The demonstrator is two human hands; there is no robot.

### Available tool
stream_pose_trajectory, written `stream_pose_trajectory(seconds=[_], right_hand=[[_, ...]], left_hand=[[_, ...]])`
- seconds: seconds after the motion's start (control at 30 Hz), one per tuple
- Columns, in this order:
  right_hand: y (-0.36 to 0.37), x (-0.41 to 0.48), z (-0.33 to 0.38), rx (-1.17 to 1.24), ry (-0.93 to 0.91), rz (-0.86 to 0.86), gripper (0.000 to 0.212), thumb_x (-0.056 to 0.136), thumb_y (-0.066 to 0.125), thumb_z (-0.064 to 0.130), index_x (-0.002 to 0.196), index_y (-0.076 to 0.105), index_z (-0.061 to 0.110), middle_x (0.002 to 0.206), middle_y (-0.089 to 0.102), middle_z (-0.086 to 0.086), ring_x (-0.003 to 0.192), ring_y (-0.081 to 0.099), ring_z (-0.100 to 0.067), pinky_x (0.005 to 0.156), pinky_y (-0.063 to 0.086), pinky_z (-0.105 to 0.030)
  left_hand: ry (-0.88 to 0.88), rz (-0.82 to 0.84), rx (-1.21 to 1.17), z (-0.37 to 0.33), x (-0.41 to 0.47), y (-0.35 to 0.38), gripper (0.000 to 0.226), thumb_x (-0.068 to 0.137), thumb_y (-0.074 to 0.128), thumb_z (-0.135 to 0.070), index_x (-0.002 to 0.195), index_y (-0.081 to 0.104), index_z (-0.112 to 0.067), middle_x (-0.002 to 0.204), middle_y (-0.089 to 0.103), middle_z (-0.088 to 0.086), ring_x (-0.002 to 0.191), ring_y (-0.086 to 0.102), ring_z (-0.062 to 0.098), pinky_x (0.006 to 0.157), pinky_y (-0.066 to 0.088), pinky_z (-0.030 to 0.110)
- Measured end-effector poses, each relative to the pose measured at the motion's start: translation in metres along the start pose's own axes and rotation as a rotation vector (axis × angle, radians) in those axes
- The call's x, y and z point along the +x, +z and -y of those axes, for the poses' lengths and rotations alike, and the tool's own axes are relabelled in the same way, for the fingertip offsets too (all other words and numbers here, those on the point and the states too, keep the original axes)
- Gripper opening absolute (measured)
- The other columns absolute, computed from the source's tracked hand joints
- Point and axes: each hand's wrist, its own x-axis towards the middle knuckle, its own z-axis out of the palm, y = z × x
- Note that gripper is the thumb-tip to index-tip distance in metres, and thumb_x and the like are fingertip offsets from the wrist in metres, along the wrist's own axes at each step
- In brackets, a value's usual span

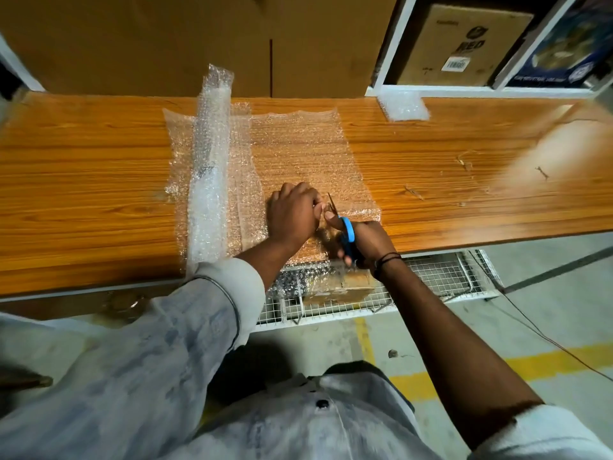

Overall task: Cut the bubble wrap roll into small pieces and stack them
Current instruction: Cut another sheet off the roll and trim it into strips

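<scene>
Cutting goes best with the sheet (298,151) held flat and the blades run straight toward twelve o'clock. The left hand (292,214) lies curled on the sheet beside the blades; pinching or only pressing, I cannot tell. The right hand (368,242) grips one pair of scissors (346,232). One roll (210,180) lies at nine o'clock of the hands on the table (99,194), and one pile of cut pieces (404,106) sits at one o'clock.

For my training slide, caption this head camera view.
Right hand cuts a bubble wrap sheet with blue scissors while the left hand holds it.
</scene>
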Motion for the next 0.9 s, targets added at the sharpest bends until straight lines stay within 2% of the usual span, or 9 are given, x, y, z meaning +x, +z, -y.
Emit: stream_pose_trajectory(seconds=[0.17, 0.3, 0.37, 0.5, 0.63, 0.73, 0.83, 0.9], right_hand=[[0.003, 0.007, 0.004, -0.082, -0.037, -0.022, 0.052, 0.081, 0.079, 0.054, 0.071, 0.072, 0.004, 0.058, 0.066, -0.014, 0.038, 0.052, -0.02, 0.04, 0.034, -0.016], [0.008, 0.027, 0.009, -0.146, -0.059, -0.086, 0.044, 0.081, 0.079, 0.042, 0.077, 0.073, -0.001, 0.065, 0.069, -0.013, 0.053, 0.06, -0.024, 0.049, 0.044, -0.023], [0.009, 0.032, 0.015, -0.199, -0.079, -0.105, 0.029, 0.085, 0.074, 0.031, 0.071, 0.065, 0.008, 0.064, 0.063, -0.008, 0.053, 0.055, -0.022, 0.046, 0.04, -0.02], [0.005, 0.041, 0.014, -0.286, -0.125, -0.127, 0.026, 0.09, 0.062, 0.016, 0.065, 0.056, 0.009, 0.062, 0.054, -0.008, 0.055, 0.046, -0.023, 0.049, 0.032, -0.026], [0.0, 0.05, 0.007, -0.363, -0.148, -0.108, 0.026, 0.088, 0.07, 0.022, 0.065, 0.062, 0.011, 0.058, 0.053, -0.007, 0.056, 0.044, -0.021, 0.046, 0.03, -0.025], [-0.003, 0.052, 0.006, -0.275, -0.127, -0.064, 0.033, 0.084, 0.077, 0.032, 0.062, 0.063, 0.011, 0.052, 0.056, -0.003, 0.048, 0.049, -0.019, 0.045, 0.037, -0.02], [-0.005, 0.047, 0.014, -0.17, -0.086, -0.011, 0.043, 0.083, 0.079, 0.043, 0.058, 0.063, 0.012, 0.043, 0.057, 0.001, 0.039, 0.051, -0.015, 0.041, 0.038, -0.015], [-0.004, 0.046, 0.02, -0.088, -0.069, 0.041, 0.052, 0.081, 0.08, 0.052, 0.066, 0.071, 0.003, 0.05, 0.064, -0.006, 0.042, 0.056, -0.019, 0.048, 0.046, -0.02]], left_hand=[[0.018, -0.028, -0.069, 0.002, -0.007, 0.001, 0.019, 0.09, 0.067, -0.024, 0.109, 0.069, -0.024, 0.122, 0.066, -0.005, 0.113, 0.055, 0.025, 0.09, 0.04, 0.041], [0.022, -0.012, -0.099, 0.003, -0.006, 0.002, 0.034, 0.083, 0.071, -0.016, 0.114, 0.068, -0.027, 0.129, 0.066, -0.006, 0.117, 0.055, 0.024, 0.095, 0.043, 0.042], [0.026, -0.026, -0.115, 0.002, -0.006, 0.002, 0.035, 0.083, 0.069, -0.013, 0.116, 0.068, -0.025, 0.13, 0.066, -0.004, 0.118, 0.056, 0.025, 0.095, 0.043, 0.042], [0.025, -0.036, -0.14, 0.002, -0.007, 0.003, 0.036, 0.081, 0.069, -0.009, 0.113, 0.069, -0.026, 0.123, 0.067, -0.008, 0.112, 0.057, 0.022, 0.09, 0.045, 0.042], [0.052, -0.075, -0.147, 0.002, -0.006, 0.003, 0.022, 0.091, 0.069, -0.016, 0.111, 0.069, -0.026, 0.118, 0.068, -0.01, 0.108, 0.056, 0.017, 0.086, 0.044, 0.038], [0.046, -0.075, -0.172, 0.0, -0.006, 0.002, 0.032, 0.085, 0.07, -0.007, 0.112, 0.069, -0.026, 0.119, 0.068, -0.01, 0.108, 0.057, 0.017, 0.085, 0.043, 0.036], [0.042, -0.062, -0.212, 0.001, -0.006, 0.002, 0.037, 0.081, 0.066, -0.004, 0.111, 0.069, -0.026, 0.118, 0.068, -0.011, 0.109, 0.057, 0.016, 0.087, 0.046, 0.038], [0.059, -0.067, -0.23, 0.002, -0.005, 0.003, 0.033, 0.086, 0.063, -0.006, 0.114, 0.069, -0.023, 0.117, 0.068, -0.008, 0.109, 0.059, 0.018, 0.086, 0.047, 0.039]])
